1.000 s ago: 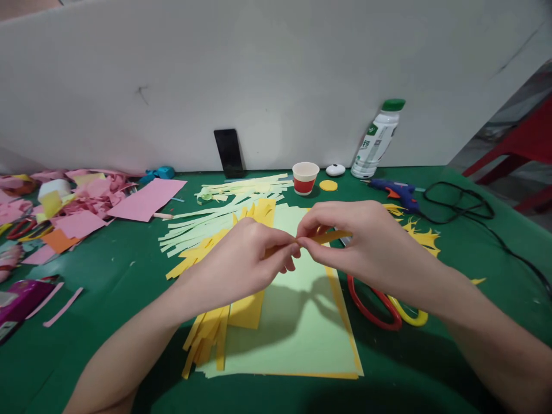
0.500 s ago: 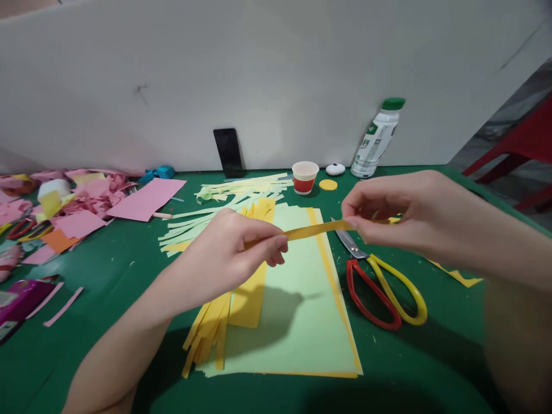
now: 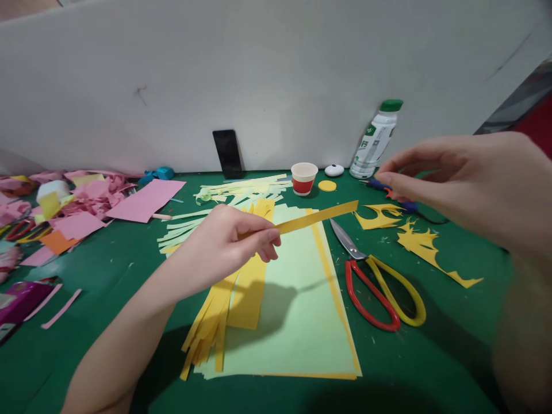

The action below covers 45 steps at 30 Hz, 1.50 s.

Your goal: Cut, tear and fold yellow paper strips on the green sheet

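My left hand (image 3: 248, 241) pinches a yellow paper strip (image 3: 321, 216) between thumb and fingers; its free end points right. Below lie a pale green sheet stack (image 3: 306, 322), a wider yellow paper piece (image 3: 252, 293) and a bunch of yellow strips (image 3: 211, 322). My right hand (image 3: 448, 178) is loosely curled, thumb beside the fingertips, with nothing visible in it. Just past its fingertips is a blue and red tool (image 3: 379, 185) with a dark cord, partly hidden by the hand. Scissors (image 3: 360, 253) with one red and one yellow handle lie right of the sheets.
Yellow paper scraps (image 3: 425, 247) lie at the right. Along the wall stand a phone (image 3: 228, 154), a paper cup (image 3: 304, 179) and a bottle (image 3: 375, 141). Pale green strips (image 3: 185, 227) lie behind my left hand. Pink paper (image 3: 146, 200) and scraps cover the far left.
My right hand has let go of the strip's end and moved right and slightly up, uncovering the yellow scraps and the blue and red tool. My left hand has shifted slightly left, keeping the strip.
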{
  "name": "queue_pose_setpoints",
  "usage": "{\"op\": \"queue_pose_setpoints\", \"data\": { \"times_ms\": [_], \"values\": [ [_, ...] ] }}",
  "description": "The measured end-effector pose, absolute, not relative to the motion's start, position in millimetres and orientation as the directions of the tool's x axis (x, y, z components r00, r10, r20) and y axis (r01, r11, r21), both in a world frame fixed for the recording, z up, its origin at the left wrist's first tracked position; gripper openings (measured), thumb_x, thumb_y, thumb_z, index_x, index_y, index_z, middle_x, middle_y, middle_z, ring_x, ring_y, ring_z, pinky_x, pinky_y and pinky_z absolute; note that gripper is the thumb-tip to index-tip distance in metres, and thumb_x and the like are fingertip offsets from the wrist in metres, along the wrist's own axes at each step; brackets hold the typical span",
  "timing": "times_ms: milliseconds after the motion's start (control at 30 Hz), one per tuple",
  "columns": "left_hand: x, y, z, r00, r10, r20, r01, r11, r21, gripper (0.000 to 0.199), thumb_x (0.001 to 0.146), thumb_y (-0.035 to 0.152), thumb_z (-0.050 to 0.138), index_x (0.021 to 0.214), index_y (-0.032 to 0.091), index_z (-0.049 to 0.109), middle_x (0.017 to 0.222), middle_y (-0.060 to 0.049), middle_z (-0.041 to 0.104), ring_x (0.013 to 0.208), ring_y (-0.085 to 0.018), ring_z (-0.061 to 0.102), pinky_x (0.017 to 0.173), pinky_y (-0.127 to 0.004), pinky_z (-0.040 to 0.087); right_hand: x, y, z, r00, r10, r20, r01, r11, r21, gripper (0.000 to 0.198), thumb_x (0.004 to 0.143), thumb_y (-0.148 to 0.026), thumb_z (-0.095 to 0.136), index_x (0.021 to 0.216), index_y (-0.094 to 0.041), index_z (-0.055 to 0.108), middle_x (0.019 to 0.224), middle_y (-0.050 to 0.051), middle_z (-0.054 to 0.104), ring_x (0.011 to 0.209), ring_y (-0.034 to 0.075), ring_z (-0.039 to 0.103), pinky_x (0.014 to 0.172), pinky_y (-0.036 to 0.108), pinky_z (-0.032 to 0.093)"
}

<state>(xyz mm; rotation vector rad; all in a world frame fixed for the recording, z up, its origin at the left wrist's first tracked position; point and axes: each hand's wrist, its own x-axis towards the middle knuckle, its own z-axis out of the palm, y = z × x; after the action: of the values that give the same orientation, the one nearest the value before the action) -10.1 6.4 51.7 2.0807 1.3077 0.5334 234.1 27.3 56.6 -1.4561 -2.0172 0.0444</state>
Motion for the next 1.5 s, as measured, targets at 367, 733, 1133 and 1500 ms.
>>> {"op": "queue_pose_setpoints", "data": {
  "times_ms": [367,733,1133,1500],
  "values": [
    [0,1,44,0.539,0.839,-0.07,0.636,-0.351,0.687,0.032,0.086,0.033,0.043,0.071,0.017,0.065,0.069,0.002,0.068,0.057,-0.009,0.058,0.049,-0.018,0.039,181,6,40,-0.572,0.766,0.293,0.654,0.642,-0.4,0.017,0.08,-0.02,0.044,0.069,-0.019,0.057,0.072,0.0,0.06,0.062,0.012,0.053,0.052,0.024,0.036],
    [-9,6,52,0.516,0.854,-0.07,0.679,-0.358,0.64,0.027,0.085,0.03,0.044,0.071,0.019,0.065,0.068,0.004,0.068,0.061,-0.01,0.06,0.053,-0.02,0.041,209,17,51,-0.558,0.777,0.292,0.655,0.628,-0.42,0.011,0.074,-0.023,0.05,0.063,-0.021,0.053,0.063,-0.001,0.056,0.056,0.012,0.049,0.052,0.025,0.035],
    [-13,8,54,0.558,0.817,-0.15,0.67,-0.336,0.662,0.033,0.086,0.03,0.04,0.065,0.017,0.061,0.063,0.004,0.067,0.056,-0.009,0.054,0.051,-0.02,0.038,215,25,51,-0.536,0.825,0.182,0.647,0.539,-0.538,0.015,0.075,-0.032,0.052,0.065,-0.021,0.058,0.063,-0.001,0.058,0.055,0.011,0.05,0.049,0.024,0.037],
    [-7,11,40,0.341,0.651,0.679,0.654,-0.683,0.326,0.013,0.082,0.027,0.051,0.089,0.018,0.057,0.095,-0.005,0.062,0.087,-0.017,0.055,0.071,-0.027,0.042,194,23,43,-0.443,0.867,0.226,0.523,0.455,-0.72,0.009,0.073,-0.023,0.055,0.066,-0.018,0.059,0.062,-0.002,0.061,0.056,0.009,0.054,0.05,0.02,0.042]
  ]
}}
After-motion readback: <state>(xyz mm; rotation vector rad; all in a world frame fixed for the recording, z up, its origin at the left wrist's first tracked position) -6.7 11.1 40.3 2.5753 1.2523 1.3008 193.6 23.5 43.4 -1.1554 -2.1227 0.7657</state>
